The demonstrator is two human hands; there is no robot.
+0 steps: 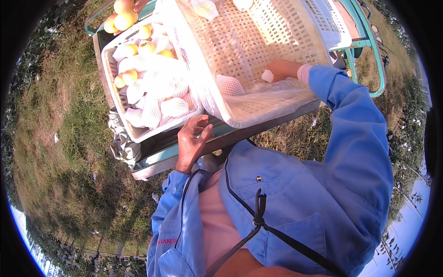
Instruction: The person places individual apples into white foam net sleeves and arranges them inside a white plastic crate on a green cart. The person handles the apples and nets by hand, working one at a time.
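Note:
My right hand [282,70] reaches into a large plastic basket [238,121] lined with clear film, its fingers around a fruit in a white foam net [267,76]. Another foam-netted fruit [229,85] lies near the basket's left wall. Outside the crates, my left hand [195,138] has its fingers loosely curled and apart, with nothing in it, close to the cart's edge. Beside the basket on the left is a white crate [138,136] full of foam-netted fruit [174,106] and some bare yellow-red fruit [130,77].
Another person's hand [140,5] is by several bare fruits [124,19] at the upper left. A green metal cart frame [380,69] bears the crates, with another white crate [341,38] at the right. Crumpled grey cloth [123,138] hangs at the cart's left corner, above grass.

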